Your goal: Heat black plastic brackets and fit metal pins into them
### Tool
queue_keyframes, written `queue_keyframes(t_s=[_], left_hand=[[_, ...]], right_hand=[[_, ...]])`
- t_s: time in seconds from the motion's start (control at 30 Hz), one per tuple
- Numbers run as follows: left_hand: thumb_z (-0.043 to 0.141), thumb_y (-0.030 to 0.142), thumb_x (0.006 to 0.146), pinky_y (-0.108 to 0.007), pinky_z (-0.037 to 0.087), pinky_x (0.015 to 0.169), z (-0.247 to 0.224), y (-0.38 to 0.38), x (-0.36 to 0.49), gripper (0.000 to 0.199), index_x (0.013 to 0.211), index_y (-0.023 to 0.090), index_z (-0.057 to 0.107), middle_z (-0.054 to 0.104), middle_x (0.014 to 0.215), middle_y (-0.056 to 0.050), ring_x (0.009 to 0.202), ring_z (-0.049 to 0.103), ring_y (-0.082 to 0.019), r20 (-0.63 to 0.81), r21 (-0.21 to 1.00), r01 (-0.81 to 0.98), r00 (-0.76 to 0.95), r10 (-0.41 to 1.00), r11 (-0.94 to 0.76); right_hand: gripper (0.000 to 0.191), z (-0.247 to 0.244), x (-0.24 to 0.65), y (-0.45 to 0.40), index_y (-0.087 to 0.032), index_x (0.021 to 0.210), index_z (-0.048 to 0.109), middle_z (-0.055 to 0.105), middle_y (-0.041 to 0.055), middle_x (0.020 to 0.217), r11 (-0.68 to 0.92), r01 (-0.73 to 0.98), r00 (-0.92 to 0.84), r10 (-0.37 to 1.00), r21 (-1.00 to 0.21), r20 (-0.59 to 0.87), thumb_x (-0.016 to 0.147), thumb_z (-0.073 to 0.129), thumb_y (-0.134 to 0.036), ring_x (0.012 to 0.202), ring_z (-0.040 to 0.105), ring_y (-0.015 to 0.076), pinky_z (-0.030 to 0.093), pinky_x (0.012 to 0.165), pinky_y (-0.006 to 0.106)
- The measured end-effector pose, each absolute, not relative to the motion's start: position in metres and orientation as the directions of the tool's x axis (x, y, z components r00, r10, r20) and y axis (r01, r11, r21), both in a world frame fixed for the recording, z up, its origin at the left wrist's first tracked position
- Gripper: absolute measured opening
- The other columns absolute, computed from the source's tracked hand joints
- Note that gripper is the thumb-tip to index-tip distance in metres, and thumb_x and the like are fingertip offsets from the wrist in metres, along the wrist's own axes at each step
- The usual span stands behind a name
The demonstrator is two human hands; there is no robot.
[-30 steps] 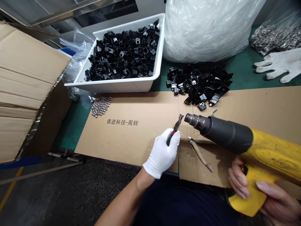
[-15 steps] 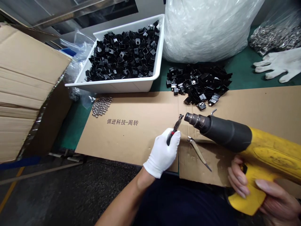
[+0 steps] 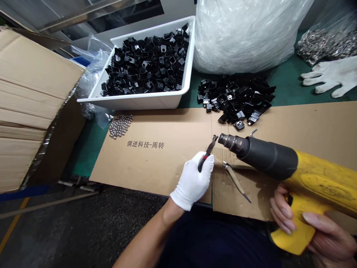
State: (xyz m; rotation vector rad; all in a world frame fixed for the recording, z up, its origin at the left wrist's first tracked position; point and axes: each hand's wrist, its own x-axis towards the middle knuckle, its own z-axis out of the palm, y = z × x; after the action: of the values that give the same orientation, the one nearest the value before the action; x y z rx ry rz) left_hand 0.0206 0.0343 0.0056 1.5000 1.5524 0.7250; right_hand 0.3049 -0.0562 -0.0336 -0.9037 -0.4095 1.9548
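Note:
My left hand point(image 3: 193, 180), in a white glove, is closed round a pair of dark pliers point(image 3: 208, 153) with a red mark. A small metal part point(image 3: 215, 137) sits at the tips of the pliers, just left of the heat gun's metal nozzle. Bare, my right hand point(image 3: 306, 223) grips the handle of the yellow heat gun point(image 3: 320, 182), which points left. Beneath the gun's black barrel, a beige-handled tool point(image 3: 235, 180) lies on the cardboard point(image 3: 167, 167). A small bent metal key point(image 3: 253, 132) rests above the barrel.
A white bin point(image 3: 150, 101) full of black parts stands at the back, with a heap of black parts point(image 3: 237, 96) to its right. Small metal pins point(image 3: 121, 125) lie on the cardboard. Around are a large plastic bag point(image 3: 248, 33), a white glove point(image 3: 331, 76) and a carton point(image 3: 30, 100).

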Motion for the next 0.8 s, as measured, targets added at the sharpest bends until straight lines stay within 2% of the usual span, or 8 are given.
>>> queue_keyframes(t_s=[0.8], left_hand=[[0.044,0.041,0.106,-0.027,0.037,0.068,0.0058,0.0348,0.0209,0.033,0.081,0.02,0.049,0.052,0.073,0.004,0.067,0.047,-0.012,-0.164,0.857,0.503,0.068,0.984,0.108]], right_hand=[[0.037,-0.0352,0.3079,-0.0563,-0.027,0.117,0.059,0.056,0.0048,0.08,-0.524,-0.603,-0.333,0.851,-0.602,-0.407,0.084,0.063,-0.041,0.058,0.049,0.0185,0.042,0.052,0.035]])
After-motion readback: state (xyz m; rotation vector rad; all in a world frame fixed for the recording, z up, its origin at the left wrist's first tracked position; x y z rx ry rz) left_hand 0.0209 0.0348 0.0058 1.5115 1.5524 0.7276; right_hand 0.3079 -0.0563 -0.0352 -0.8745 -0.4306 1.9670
